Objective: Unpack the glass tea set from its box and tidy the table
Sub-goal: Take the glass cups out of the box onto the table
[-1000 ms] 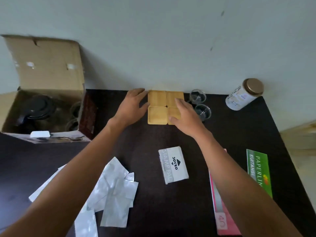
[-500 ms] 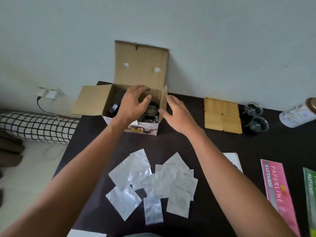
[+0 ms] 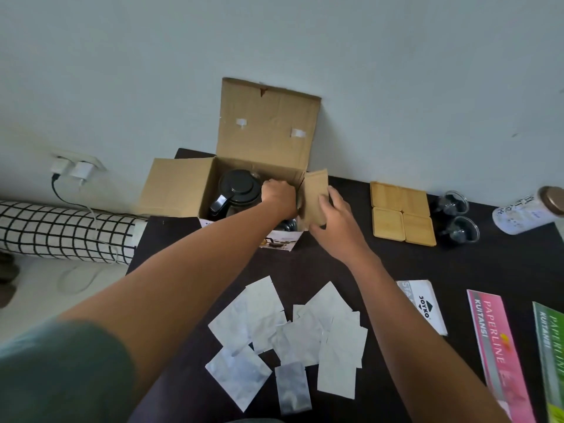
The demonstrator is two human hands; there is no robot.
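There is one cardboard box (image 3: 186, 190) with one black-lidded teapot (image 3: 239, 186) inside. Four wooden coasters (image 3: 402, 213) lie in a square. Beside them stand two glass cups (image 3: 457, 218). One jar (image 3: 528, 213), two booklets (image 3: 494, 340) and one stamp pad box (image 3: 422, 303) are there.

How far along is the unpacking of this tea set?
Partly done. Four wooden coasters and two glass cups already sit on the table. The left hand reaches into the box while the right hand holds its flap. The teapot remains inside, and the loose foil packets await tidying.
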